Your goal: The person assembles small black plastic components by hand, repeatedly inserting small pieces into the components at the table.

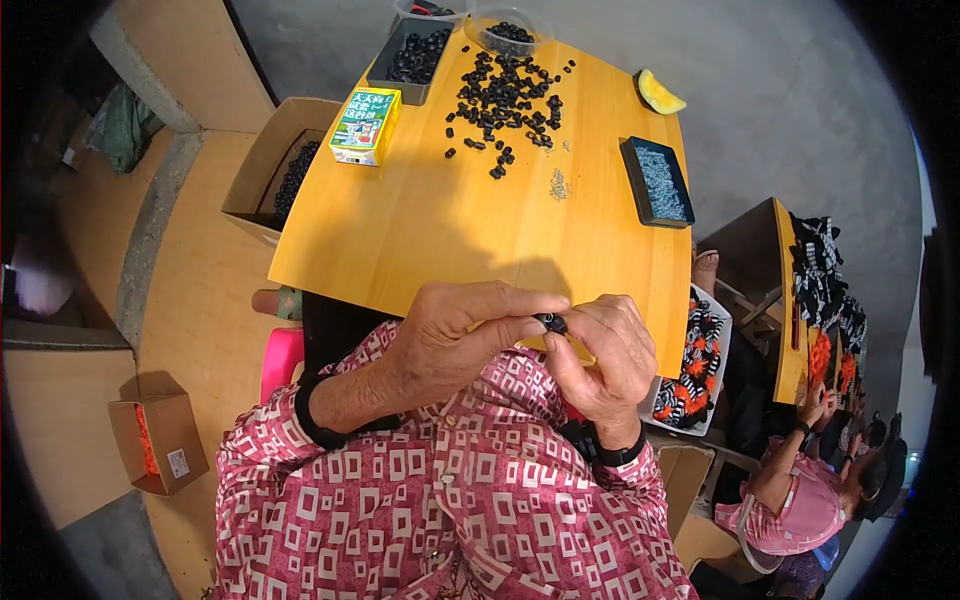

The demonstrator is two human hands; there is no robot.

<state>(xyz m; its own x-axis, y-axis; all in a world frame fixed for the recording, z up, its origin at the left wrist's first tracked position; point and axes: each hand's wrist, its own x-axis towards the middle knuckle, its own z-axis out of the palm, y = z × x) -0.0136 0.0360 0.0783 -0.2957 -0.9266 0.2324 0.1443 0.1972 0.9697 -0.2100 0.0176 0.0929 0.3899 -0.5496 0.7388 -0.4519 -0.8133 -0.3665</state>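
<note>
Above the near edge of the yellow table (350, 245), my left hand (465, 325) pinches a small black ring-shaped part (550, 322) between thumb and fingertips. My right hand (610, 345) closes on the same part from the other side with its thumb and forefinger. The part is mostly covered by the fingers, and a small light spot shows on it. Farther back on the table lies a loose spread of similar black parts (505, 95). Tiny silvery pieces (560, 185) lie just nearer than them. A black tray (657, 182) at the right holds many more silvery bits.
A black bin (375, 75), a clear tub (545, 35) and a yellow-green carton (367, 125) stand at the back. A yellow fruit wedge (660, 92) lies far right. Boxes (245, 190) flank the table. Another person (790, 500) works at the right.
</note>
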